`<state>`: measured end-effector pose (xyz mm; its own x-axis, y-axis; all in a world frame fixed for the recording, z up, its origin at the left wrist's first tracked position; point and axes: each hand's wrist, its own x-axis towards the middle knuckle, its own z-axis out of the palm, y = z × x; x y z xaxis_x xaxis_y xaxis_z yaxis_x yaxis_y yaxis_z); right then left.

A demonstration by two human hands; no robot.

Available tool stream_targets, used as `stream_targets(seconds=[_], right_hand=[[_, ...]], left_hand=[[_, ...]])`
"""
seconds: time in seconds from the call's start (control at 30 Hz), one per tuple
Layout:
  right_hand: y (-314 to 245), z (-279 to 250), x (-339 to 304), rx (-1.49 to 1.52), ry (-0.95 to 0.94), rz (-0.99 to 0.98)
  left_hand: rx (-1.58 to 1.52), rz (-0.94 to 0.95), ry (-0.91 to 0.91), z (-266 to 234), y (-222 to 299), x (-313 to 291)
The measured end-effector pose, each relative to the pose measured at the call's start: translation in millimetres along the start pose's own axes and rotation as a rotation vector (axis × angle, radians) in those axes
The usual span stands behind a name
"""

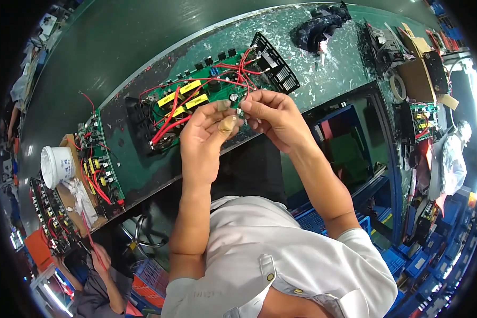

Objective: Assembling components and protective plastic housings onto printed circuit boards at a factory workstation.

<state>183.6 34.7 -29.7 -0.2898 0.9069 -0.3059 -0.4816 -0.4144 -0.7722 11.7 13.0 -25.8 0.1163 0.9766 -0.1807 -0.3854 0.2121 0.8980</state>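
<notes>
Over the near edge of a green circuit board (214, 87), both of my hands meet with fingertips pinched close together. My left hand (206, 135) has yellowish covers on some fingertips; its fingers are closed, and what lies in them is hidden. Thumb and forefinger of my right hand (278, 116) press together on a small part at the end of thin wires, too small to name. The board carries yellow block components (181, 94) and thick red wires (169, 123). A black slotted panel (275, 63) stands at its right end, a black panel (139, 123) at its left.
A black cloth-like bundle (319, 27) lies at the back of the green bench (222, 40). On the left are a white tub (57, 165) and another wired board (98, 169). At right stand cardboard (416, 79) and a tape roll (398, 87). Another person's hand (100, 257) works at lower left.
</notes>
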Motion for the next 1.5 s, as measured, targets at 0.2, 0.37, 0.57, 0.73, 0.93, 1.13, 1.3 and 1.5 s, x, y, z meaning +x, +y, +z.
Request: stream_targets(seconds=[0.2,0.37,0.57,0.73,0.93,1.13,1.3,1.5], right_hand=[[7,3,-4,-0.101,0.032,-0.085],[11,4,-10,-0.156,0.044,-0.088],[15,-1,-14,-0.187,0.020,-0.150],[8,-5,-13,-0.475,0.032,-0.047],[9,-4,-12,-0.577,0.083,-0.164],[-3,-16,-1,-0.945,0.310,-0.348],[-17,-8,12,-1.218,0.425,-0.287],[-14,-2,16,-1.352,0.427,-0.230]], left_hand=[[-0.126,-0.098,-0.033,-3,-6,0],[0.055,0.167,0.009,-4,-21,0],[-0.213,-0.200,-0.045,-10,-9,1],[0.228,0.151,-0.021,-8,-18,1],[0.129,0.088,0.019,-5,-25,8],[0.247,0.136,-0.008,-6,-33,9],[0.197,0.170,-0.064,-23,-43,11],[0.197,0.159,-0.092,-28,-43,10]])
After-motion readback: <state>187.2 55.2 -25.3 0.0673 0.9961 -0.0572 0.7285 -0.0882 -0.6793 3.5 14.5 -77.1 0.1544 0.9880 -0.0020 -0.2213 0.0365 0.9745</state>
